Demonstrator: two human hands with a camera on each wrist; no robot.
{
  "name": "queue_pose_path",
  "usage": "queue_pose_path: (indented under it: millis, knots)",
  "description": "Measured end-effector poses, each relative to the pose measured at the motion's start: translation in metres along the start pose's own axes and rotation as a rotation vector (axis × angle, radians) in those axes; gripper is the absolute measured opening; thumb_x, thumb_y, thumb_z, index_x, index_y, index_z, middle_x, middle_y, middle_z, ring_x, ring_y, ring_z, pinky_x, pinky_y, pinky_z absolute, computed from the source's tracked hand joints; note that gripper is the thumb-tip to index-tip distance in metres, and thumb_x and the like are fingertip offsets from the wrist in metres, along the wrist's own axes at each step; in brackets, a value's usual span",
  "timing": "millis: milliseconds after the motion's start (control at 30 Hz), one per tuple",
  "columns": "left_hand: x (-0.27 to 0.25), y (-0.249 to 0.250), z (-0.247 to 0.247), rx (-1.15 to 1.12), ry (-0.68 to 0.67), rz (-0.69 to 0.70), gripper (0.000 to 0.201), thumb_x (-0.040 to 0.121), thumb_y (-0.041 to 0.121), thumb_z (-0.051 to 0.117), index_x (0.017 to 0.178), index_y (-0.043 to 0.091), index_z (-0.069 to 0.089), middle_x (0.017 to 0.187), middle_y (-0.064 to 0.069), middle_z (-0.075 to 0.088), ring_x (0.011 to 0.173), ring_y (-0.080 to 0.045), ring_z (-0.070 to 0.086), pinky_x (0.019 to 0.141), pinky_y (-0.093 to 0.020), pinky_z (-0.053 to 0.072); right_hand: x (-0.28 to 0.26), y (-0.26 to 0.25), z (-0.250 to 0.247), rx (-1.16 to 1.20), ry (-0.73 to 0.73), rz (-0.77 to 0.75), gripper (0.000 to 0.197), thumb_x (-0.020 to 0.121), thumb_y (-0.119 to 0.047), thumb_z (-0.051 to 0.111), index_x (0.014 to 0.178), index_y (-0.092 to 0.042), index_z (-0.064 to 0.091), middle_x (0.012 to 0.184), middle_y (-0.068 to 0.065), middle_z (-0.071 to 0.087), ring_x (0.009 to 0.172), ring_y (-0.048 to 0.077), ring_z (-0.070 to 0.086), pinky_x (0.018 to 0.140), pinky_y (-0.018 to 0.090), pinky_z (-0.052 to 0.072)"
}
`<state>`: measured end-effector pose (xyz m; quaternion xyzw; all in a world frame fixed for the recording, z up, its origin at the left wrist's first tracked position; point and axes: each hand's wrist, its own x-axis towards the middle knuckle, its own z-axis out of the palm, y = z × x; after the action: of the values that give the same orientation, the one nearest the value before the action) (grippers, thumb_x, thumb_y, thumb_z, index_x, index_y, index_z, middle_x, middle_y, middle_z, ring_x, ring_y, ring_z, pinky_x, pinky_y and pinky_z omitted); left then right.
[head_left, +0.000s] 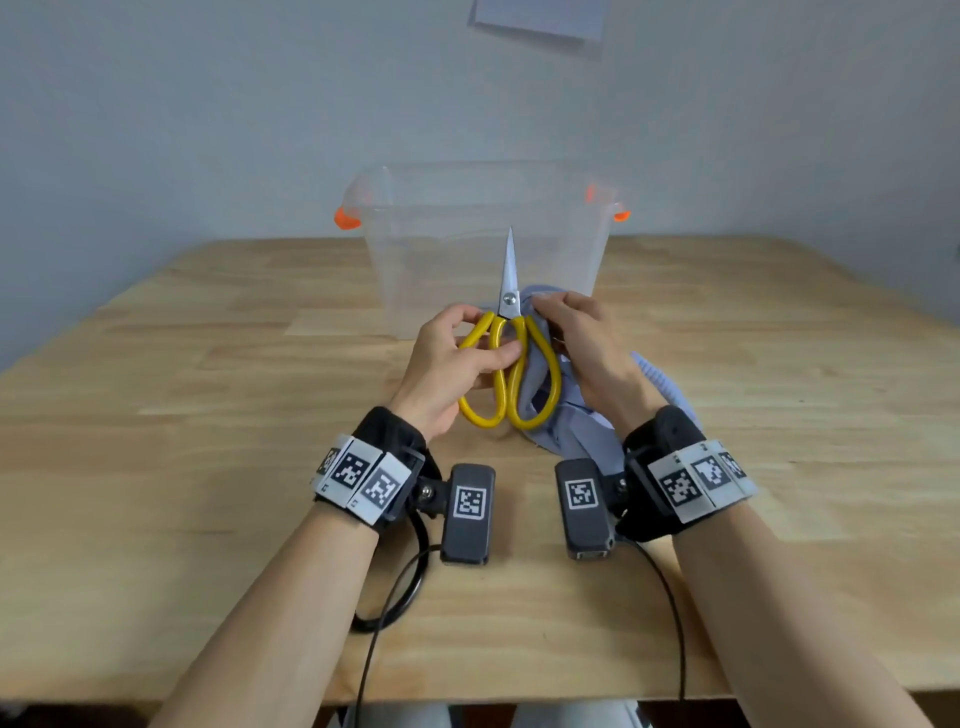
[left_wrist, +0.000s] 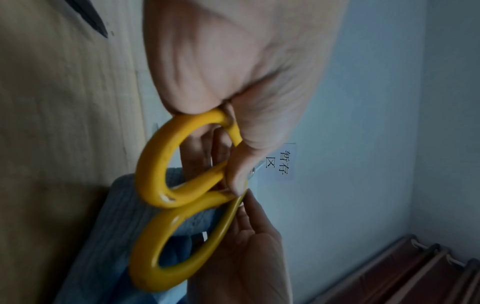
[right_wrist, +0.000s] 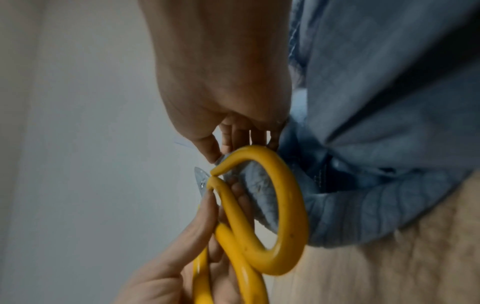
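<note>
scissors held between both hands, cloth bunched in one loop

head view: the left hand (head_left: 449, 364) has its fingers curled round the left loop of the yellow scissors (head_left: 509, 306), held just above the surface (head_left: 208, 415) with the blades shut and pointing at the clear bin (head_left: 415, 249); the right hand (head_left: 587, 353) pinches the blue cloth (head_left: 537, 376) at the right loop, so a tug on the cloth could twist the tool out of a light grip. left wrist view: thumb and fingers (left_wrist: 233, 176) sit right by the pivot, so they could get nipped if the handles spread. right wrist view: cloth fills the loop (right_wrist: 291, 195), and it could snag there, dragging the point sideways toward the bin wall or a hand.
</note>
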<state>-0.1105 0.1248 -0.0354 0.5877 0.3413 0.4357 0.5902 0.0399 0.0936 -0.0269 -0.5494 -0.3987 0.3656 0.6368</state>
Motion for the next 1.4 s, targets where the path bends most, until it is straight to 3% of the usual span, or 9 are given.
queue_pose_path:
  millis: [200,433,567,667,767,933,1100,1200,1400]
  knots:
    - [-0.006,-0.001,-0.001,-0.037,-0.031,-0.02,0.03,0.082,-0.004,0.074,0.106,0.004,0.058,0.087,-0.01,0.072,0.074,-0.024,0.074,0.058,-0.03,0.056,-0.007,-0.004,0.002,0.02,-0.022,-0.044,0.021,0.098,-0.014,0.057,0.078,-0.009,0.061,0.068,0.007,0.057,0.056,0.01,0.057,0.053,0.021,0.051]
    - [-0.007,0.001,-0.001,-0.052,-0.017,-0.01,0.031,0.081,-0.002,0.076,0.107,0.001,0.059,0.088,-0.012,0.072,0.076,-0.027,0.074,0.061,-0.032,0.057,-0.01,0.0,-0.004,-0.061,-0.148,-0.115,0.023,0.098,-0.015,0.058,0.075,-0.011,0.059,0.072,0.008,0.058,0.067,0.016,0.057,0.062,0.022,0.05]
    - [-0.006,0.002,-0.002,-0.06,-0.028,-0.019,0.031,0.081,-0.004,0.075,0.106,0.002,0.059,0.086,-0.011,0.072,0.075,-0.025,0.074,0.061,-0.031,0.057,-0.009,0.003,-0.008,-0.078,-0.205,-0.146,0.026,0.101,-0.015,0.053,0.076,-0.013,0.061,0.075,0.01,0.057,0.074,0.024,0.053,0.071,0.031,0.047]
    - [-0.006,0.003,-0.002,-0.071,-0.052,-0.026,0.03,0.081,-0.005,0.074,0.104,0.004,0.059,0.09,-0.014,0.072,0.078,-0.028,0.074,0.063,-0.032,0.058,-0.008,0.004,-0.009,-0.114,-0.194,-0.212,0.023,0.103,-0.014,0.05,0.082,-0.012,0.06,0.074,0.007,0.059,0.071,0.022,0.054,0.071,0.033,0.047]
    - [-0.006,0.004,-0.001,-0.068,-0.06,-0.038,0.032,0.08,-0.005,0.075,0.107,0.003,0.059,0.096,-0.019,0.072,0.083,-0.032,0.074,0.067,-0.035,0.059,-0.009,0.003,-0.01,-0.068,-0.139,-0.257,0.007,0.096,-0.013,0.061,0.095,-0.01,0.055,0.074,0.004,0.071,0.064,0.016,0.065,0.063,0.031,0.056]
    - [-0.006,0.004,-0.002,-0.041,-0.059,-0.042,0.032,0.079,-0.005,0.075,0.106,0.003,0.059,0.1,-0.022,0.071,0.087,-0.035,0.073,0.071,-0.038,0.06,-0.002,0.006,-0.017,-0.062,-0.151,-0.182,0.031,0.073,-0.027,0.078,0.089,-0.009,0.059,0.074,0.006,0.071,0.069,0.02,0.067,0.07,0.035,0.055]
    - [-0.008,0.005,-0.002,-0.076,-0.076,-0.042,0.028,0.08,-0.007,0.073,0.102,0.002,0.059,0.093,-0.019,0.072,0.081,-0.035,0.074,0.07,-0.038,0.06,0.002,0.009,-0.019,0.069,-0.153,-0.127,0.012,0.09,-0.009,0.066,0.08,-0.002,0.068,0.068,0.007,0.07,0.063,0.016,0.067,0.063,0.023,0.056]
    - [-0.008,0.006,-0.002,-0.075,-0.072,-0.05,0.029,0.08,-0.008,0.073,0.104,0.002,0.059,0.091,-0.017,0.073,0.079,-0.032,0.074,0.065,-0.034,0.059,0.002,0.008,-0.022,0.056,-0.207,-0.129,0.012,0.09,0.0,0.063,0.08,-0.004,0.068,0.068,0.002,0.07,0.064,0.013,0.067,0.063,0.02,0.054]
    - [-0.007,0.005,-0.003,-0.078,-0.064,-0.068,0.033,0.08,-0.009,0.072,0.11,-0.002,0.058,0.095,-0.019,0.073,0.081,-0.035,0.074,0.068,-0.036,0.061,0.007,0.008,-0.023,0.197,-0.123,-0.139,0.011,0.087,0.0,0.065,0.091,-0.01,0.066,0.069,-0.004,0.07,0.065,0.009,0.065,0.067,0.02,0.054]
